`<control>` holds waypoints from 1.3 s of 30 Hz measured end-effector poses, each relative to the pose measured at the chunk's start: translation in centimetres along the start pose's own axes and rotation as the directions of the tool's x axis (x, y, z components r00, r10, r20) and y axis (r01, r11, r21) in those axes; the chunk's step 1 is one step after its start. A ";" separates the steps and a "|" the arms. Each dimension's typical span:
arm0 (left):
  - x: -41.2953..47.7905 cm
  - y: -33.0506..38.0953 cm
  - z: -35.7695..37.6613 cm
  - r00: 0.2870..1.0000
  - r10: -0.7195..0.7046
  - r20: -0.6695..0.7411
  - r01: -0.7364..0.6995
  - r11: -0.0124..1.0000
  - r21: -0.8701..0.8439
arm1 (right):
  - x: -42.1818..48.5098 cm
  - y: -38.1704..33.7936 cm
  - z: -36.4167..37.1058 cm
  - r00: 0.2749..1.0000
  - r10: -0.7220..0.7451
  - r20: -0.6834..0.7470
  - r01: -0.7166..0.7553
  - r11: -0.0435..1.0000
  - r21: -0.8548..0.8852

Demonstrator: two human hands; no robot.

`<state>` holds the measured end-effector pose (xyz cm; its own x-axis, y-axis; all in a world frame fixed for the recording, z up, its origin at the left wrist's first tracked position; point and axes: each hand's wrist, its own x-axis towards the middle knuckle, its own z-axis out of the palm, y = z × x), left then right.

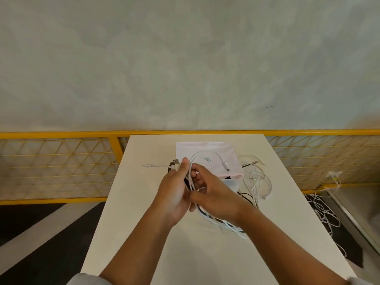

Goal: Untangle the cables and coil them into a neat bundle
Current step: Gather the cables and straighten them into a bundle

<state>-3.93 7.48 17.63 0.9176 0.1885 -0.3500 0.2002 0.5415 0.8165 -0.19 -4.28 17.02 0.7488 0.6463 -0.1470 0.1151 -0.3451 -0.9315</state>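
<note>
At the far left a yellow mesh railing [57,161] runs behind the white tabletop [144,233], whose near edge is cut off by the bottom of the view. On the tabletop's left part a small white connector [147,165] lies at the end of a thin strand that leads right and disappears behind the left hand [174,194]. That hand is raised over the middle of the tabletop, its fingers [184,167] curled round the cables [216,220], a mixed bunch of white and black strands. A pale plug [176,162] sticks out at the top of the grip. How the strands cross inside the palm is hidden. Touching it on the right, the right hand [216,199] also has its fingers [200,171] curled in, the forefinger hooked over white loops; which strand it pinches is hard to make out. The bunch hangs below both wrists in a long loop, partly covered by the right forearm, and whether it rests on the tabletop cannot be told. Beyond the hands lies a flat pink and white pouch [205,149] with two cable ends on it. Further right, loose strands [257,182] of the tangle sprawl on the tabletop, blurred. On the floor at far right lies more white wire [322,212], its ends indistinct.
</note>
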 end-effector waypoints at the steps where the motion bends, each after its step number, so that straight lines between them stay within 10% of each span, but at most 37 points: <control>1: -0.1 -0.2 -0.3 1.000 0.003 0.021 -0.004 0.999 0.046 | -0.1 0.2 0.2 1.000 -0.002 -0.001 0.002 1.000 0.024; 8: 0.2 0.6 -1.3 0.985 0.173 -0.002 -0.107 0.618 0.779 | -0.6 1.0 0.6 0.995 0.025 -0.096 -0.024 1.000 0.013; 33: 4.7 2.3 -4.4 0.855 0.227 -0.467 0.037 0.871 0.491 | -2.3 3.2 -5.0 0.995 -0.046 0.093 0.010 0.934 0.357; 39: 4.3 0.8 -3.7 0.928 0.087 -0.362 0.217 0.665 0.714 | -2.2 3.4 -6.1 0.995 -0.026 0.094 -0.008 0.939 0.345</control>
<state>-1.07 11.74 15.11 0.7445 0.5187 -0.4204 0.5775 -0.1842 0.7954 2.51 -11.02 16.20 0.6808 0.7163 -0.1531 -0.1230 -0.0942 -0.9879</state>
